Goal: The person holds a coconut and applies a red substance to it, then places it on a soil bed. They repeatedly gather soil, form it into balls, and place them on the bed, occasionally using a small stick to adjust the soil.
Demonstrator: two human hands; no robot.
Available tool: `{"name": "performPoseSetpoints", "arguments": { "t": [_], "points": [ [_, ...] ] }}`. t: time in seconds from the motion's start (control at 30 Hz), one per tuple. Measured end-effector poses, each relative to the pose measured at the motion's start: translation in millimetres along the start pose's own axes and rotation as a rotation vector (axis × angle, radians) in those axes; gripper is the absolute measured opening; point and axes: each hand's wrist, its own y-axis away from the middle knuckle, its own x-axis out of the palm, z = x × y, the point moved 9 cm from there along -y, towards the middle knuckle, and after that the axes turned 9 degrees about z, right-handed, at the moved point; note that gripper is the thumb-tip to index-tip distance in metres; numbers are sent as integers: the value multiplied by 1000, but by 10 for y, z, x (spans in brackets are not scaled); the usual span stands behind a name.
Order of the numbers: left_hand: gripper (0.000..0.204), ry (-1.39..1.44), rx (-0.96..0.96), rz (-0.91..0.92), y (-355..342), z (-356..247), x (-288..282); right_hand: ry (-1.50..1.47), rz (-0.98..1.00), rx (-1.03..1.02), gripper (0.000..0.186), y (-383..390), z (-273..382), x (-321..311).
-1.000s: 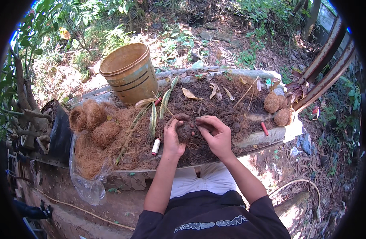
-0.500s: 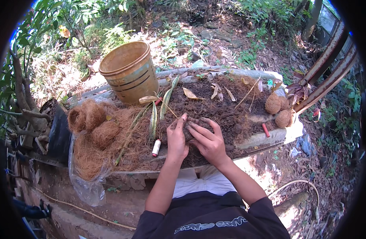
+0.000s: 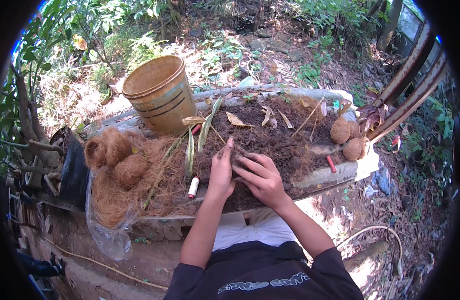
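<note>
Over the front of the soil-covered slab, my left hand and my right hand cup a dark clump of soil between them. The clump is mostly hidden by my palms and fingers. My left thumb points up, and the right fingers lie across toward the left palm. Loose dark soil spreads beyond both hands. Left of my left hand stands a white thread spool with red ends. Long green leaves with pale edges lie beyond it.
A worn yellow-brown bucket stands at the back left. Loose coconut fibre and fibre balls cover the left end, over clear plastic. More fibre balls and a red tube lie right, near rusty metal bars.
My hands have drawn closer together around the soil clump, so less of it shows. The whole view has shifted slightly; the things on the slab stay in place.
</note>
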Motion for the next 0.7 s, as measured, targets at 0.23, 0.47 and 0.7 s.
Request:
{"name": "performPoseSetpoints", "arguments": {
  "t": [0.23, 0.47, 0.7],
  "points": [
    [20, -23, 119, -12, -5, 46, 31, -75, -68, -37, 31, 65, -12, -40],
    [24, 155, 83, -7, 29, -48, 176, -480, -205, 315, 26, 57, -430, -108],
    [36, 291, 158, 74, -52, 114, 36, -242, -128, 198, 29, -17, -198, -123]
  ]
}}
